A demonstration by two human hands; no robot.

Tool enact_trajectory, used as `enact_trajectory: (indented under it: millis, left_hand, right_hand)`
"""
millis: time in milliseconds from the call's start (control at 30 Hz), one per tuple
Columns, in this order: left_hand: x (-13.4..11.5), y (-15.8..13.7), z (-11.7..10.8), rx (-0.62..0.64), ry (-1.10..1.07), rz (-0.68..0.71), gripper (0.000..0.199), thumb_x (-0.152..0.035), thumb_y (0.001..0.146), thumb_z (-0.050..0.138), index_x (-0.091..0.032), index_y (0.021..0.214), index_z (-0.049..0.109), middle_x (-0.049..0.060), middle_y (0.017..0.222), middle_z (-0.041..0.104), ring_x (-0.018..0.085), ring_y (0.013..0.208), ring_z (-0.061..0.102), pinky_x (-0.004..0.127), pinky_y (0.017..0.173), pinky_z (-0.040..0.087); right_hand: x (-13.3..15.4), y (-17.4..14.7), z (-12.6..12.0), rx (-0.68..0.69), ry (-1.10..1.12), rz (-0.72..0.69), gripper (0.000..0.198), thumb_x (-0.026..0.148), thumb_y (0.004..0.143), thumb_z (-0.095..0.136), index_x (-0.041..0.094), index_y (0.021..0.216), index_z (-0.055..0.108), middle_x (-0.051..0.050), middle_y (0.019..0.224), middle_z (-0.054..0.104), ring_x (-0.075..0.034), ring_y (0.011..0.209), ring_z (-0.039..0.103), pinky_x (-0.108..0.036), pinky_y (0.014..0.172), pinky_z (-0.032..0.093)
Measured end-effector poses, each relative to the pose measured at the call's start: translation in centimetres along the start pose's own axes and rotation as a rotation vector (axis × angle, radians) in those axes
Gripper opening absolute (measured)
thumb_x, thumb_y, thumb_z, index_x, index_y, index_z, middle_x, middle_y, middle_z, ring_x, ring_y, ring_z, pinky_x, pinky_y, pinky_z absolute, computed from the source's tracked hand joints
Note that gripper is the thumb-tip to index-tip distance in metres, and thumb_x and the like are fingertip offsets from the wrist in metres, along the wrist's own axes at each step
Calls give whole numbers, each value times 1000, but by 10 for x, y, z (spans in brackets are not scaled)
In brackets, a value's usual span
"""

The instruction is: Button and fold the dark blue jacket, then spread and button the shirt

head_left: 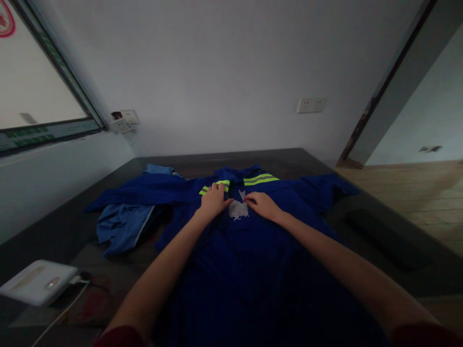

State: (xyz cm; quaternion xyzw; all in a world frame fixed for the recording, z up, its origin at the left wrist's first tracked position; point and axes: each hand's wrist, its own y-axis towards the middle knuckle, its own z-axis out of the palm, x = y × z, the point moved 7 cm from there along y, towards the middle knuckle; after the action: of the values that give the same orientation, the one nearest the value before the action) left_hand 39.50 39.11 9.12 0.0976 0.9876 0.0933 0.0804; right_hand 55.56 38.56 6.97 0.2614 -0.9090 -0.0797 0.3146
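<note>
Fingers of our right hand [263, 205] pinch the pale patch [238, 210] on the blue garment [249, 255], spread across the dark table [296, 160]; we cannot tell whether our left hand [214, 198], resting beside the patch, grips anything. We seem to be teasing at the patch; the next move calls for a light touch.

Blue garment [246, 260], white cable [62, 313] cut off by bottom edge.

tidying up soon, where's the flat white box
At the head view's lower left, the flat white box sits on the dark tabletop, left of the left forearm, nearer than the crumpled light-blue cloth.
</note>
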Motion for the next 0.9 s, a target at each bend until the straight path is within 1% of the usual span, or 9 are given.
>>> enact_trajectory:
  millis: [100, 200, 300, 400, 533, 600, 667, 767, 900]
  left_hand:
    - [15, 17, 42, 81, -67, -100, 44, -37, 81, 56, -14, 117, 48, 21, 118, 55, 34, 107, 56, 44, 83, 45]
    - [44, 26, 66, 68, -379, -160, 26, -21, 82, 51, -13, 106, 56, 19, 106, 63, 33, 104, 59, 48, 89, 42]
    - [70, 35, 71, -16, -648, -151, 21, -15, 80, 49, -14, 98, 60, 14, 105, 66, 28, 107, 58, 42, 95, 40]
    - [85, 42, 71, -41, -756, -144, 23, -19, 83, 45, -13, 98, 61, 11, 103, 67, 23, 99, 61, 35, 89, 45]
    - [80, 47, 64, -61, -1223, -60, 31, -30, 82, 50, -14, 107, 59, 7, 98, 68, 20, 90, 63, 31, 83, 48]
    - [71, 48, 58, -60, -1353, 25, 32, -32, 80, 54, -14, 106, 60, 6, 98, 69, 20, 93, 62, 32, 86, 48]
    - [64, 48, 51, -82, -1223, 86, 29, -31, 81, 53, -15, 104, 61, 6, 101, 68, 20, 97, 61, 33, 90, 46]
    - [54, 43, 50, -97, -866, 120, 26, -24, 85, 49, -16, 106, 59, 7, 109, 65, 20, 104, 58, 34, 95, 43]
    - [50, 32, 59, -44, -538, 15, 32, -27, 85, 54, -15, 115, 53, 10, 105, 64, 23, 98, 60, 36, 87, 46]
  right_hand:
    - [-20, 38, 35, -5, 493, 295, 12, 9, 75, 58, 17, 75, 67, -2, 69, 67, -15, 66, 63, -28, 68, 51]
    - [-33, 55, 72, -63, 815, 522, 12, 5, 70, 60, 17, 73, 60, 2, 55, 60, -11, 50, 58, -24, 56, 51]
    - [-32, 56, 92, -104, 922, 555, 18, 4, 71, 60, 18, 79, 53, 2, 60, 62, -10, 51, 59, -24, 58, 52]
    - [-26, 50, 100, -106, 1037, 583, 18, 8, 75, 57, 19, 84, 48, 2, 65, 63, -11, 55, 62, -27, 60, 54]
    - [-13, 52, 97, -116, 1159, 575, 11, 18, 79, 53, 22, 86, 46, 4, 65, 60, -12, 57, 62, -27, 58, 53]
    - [-9, 55, 90, -153, 1199, 554, 12, 21, 79, 54, 23, 88, 46, 6, 65, 58, -12, 59, 61, -25, 57, 51]
    - [-8, 57, 82, -218, 1211, 534, 14, 23, 78, 55, 24, 90, 46, 6, 66, 57, -12, 61, 60, -23, 56, 50]
    - [-17, 55, 72, -334, 1171, 512, 11, 29, 81, 51, 23, 89, 47, 3, 71, 58, -12, 62, 58, -22, 53, 48]
    - [-30, 52, 68, -451, 1011, 424, 25, 28, 71, 59, 23, 90, 43, 3, 74, 55, -12, 62, 56, -21, 50, 45]
